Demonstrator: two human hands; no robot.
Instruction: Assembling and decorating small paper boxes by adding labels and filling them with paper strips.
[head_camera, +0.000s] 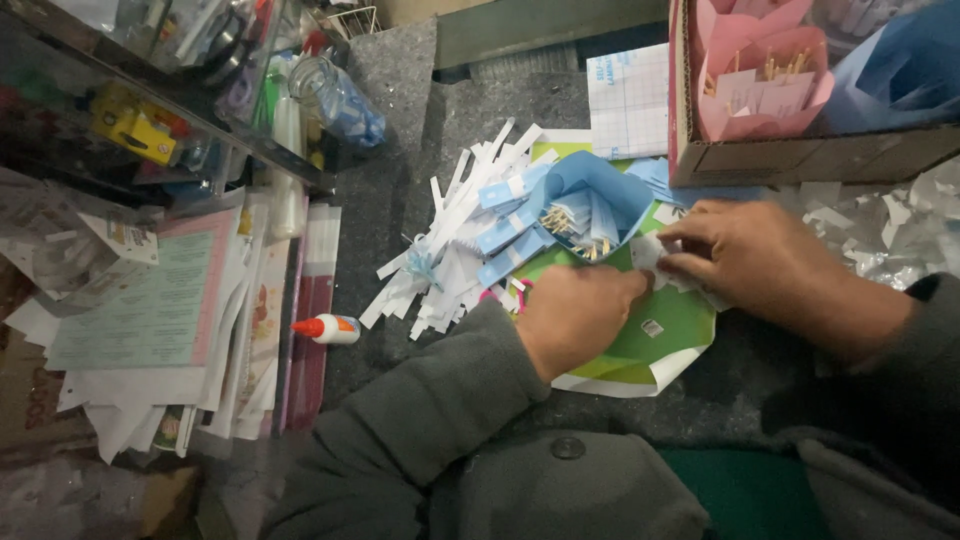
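My left hand (575, 315) and my right hand (755, 255) meet over a green sheet (670, 320) and pinch a small white paper piece (648, 252) between their fingertips. Just behind them lies a blue paper cone (590, 195) holding toothpick-like sticks with small paper tags. A heap of white and blue paper strips (455, 250) spreads to the left of the cone. A tiny white square (652, 327) rests on the green sheet near my left hand.
A cardboard box (800, 150) with pink and blue paper cones stands at the back right. A small glue bottle (328, 328) with an orange cap lies to the left, beside stacked papers (160, 320). Crumpled clear plastic (890, 230) is at the right. A cluttered shelf (180, 90) fills the back left.
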